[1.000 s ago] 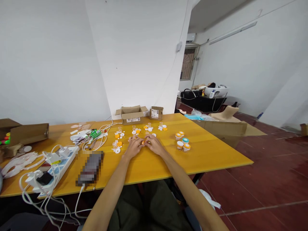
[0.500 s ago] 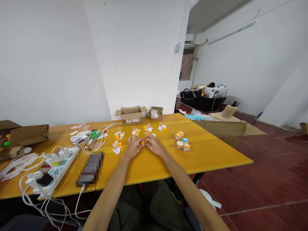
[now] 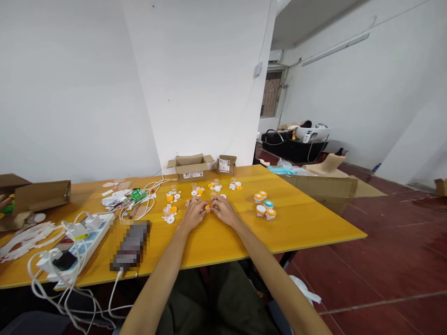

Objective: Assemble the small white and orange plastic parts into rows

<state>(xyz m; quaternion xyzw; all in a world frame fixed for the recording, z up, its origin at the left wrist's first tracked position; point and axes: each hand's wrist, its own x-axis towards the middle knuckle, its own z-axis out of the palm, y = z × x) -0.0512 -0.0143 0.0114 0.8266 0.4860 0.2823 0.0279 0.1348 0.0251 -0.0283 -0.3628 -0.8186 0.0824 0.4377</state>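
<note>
Between my two hands is a small orange round plastic part (image 3: 208,208), pinched from both sides just above the tabletop. My left hand (image 3: 193,213) closes on its left side, and my right hand (image 3: 223,210) grips it from the right. The fingers cover much of it. Left of my left hand lie orange rings (image 3: 173,210) and white discs (image 3: 170,218) beside small clear cups (image 3: 166,211). Beyond my hands are more groups of clear cups (image 3: 194,185) with white and orange parts (image 3: 200,190). Several capped clear jars (image 3: 270,213) stand to the right, with orange, white and teal lids.
An open cardboard box (image 3: 191,173) and a smaller box (image 3: 226,165) stand at the table's back edge. On the left are a power strip (image 3: 94,244) with tangled white cables, a pixelated dark device (image 3: 132,245), and a cardboard box (image 3: 42,197).
Both hands stay in nearly the same place. The orange part between the fingers has turned slightly, and the view has barely shifted.
</note>
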